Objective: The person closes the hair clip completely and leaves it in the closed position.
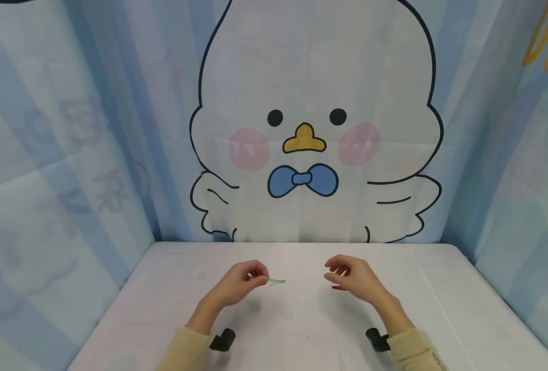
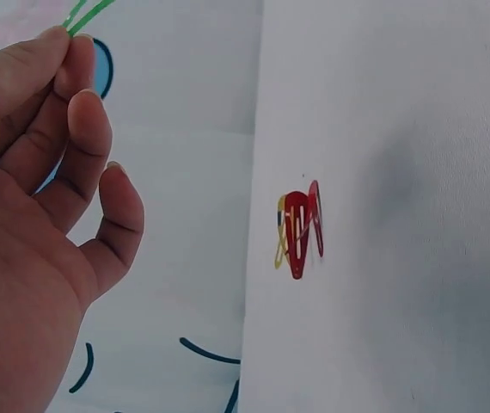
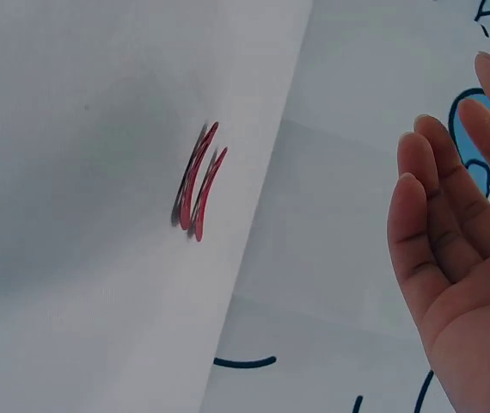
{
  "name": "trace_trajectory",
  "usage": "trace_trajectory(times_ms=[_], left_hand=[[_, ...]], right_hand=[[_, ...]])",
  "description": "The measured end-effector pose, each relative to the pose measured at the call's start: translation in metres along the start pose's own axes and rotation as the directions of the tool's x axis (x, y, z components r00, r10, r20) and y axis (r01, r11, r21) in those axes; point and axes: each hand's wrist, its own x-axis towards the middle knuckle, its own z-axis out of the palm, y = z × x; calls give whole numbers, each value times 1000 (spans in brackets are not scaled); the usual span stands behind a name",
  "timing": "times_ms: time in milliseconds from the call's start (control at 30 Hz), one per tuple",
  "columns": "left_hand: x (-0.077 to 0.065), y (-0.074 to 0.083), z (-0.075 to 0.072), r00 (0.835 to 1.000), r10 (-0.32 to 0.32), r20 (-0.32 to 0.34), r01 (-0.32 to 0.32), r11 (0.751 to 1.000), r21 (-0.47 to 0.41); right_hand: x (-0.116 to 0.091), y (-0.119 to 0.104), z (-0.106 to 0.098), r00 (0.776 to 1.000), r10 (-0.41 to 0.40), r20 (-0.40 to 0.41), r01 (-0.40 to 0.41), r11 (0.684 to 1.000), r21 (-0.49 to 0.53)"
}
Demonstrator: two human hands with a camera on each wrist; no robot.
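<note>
My left hand pinches a green snap hair clip between thumb and index finger, above the table. In the left wrist view, the clip shows only in part at the top edge, past the fingertips. My right hand hovers over the table with fingers loosely bent and nothing in them. Below it lies a red hair clip, partly hidden by the hand. Two narrow red clips rest side by side in the right wrist view. A small cluster of red clips and a yellow one appears in the left wrist view.
The white table ends at a back curtain printed with a cartoon bird. Blue-striped curtains close off both sides. A black wrist device sits by the left sleeve, another by the right.
</note>
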Motion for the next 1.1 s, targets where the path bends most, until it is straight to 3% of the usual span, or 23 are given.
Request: trace_trajectory(times_ms=[100, 267, 700, 1100], left_hand=[[0, 2, 3, 1000, 16, 3, -15, 1000, -5], [0, 2, 10, 999, 33, -1, -33, 999, -36], [-1, 7, 24, 999, 6, -53, -18, 974, -228], [-1, 10, 33, 997, -6, -82, -17, 961, -276]], right_hand=[[-1, -4, 6, 1000, -11, 15, 10, 1000, 20], [-2, -8, 17, 997, -61, 46, 63, 997, -44], [-7, -20, 32, 986, -138, 96, 134, 990, 42], [-9, -28, 42, 979, -174, 103, 162, 980, 111]])
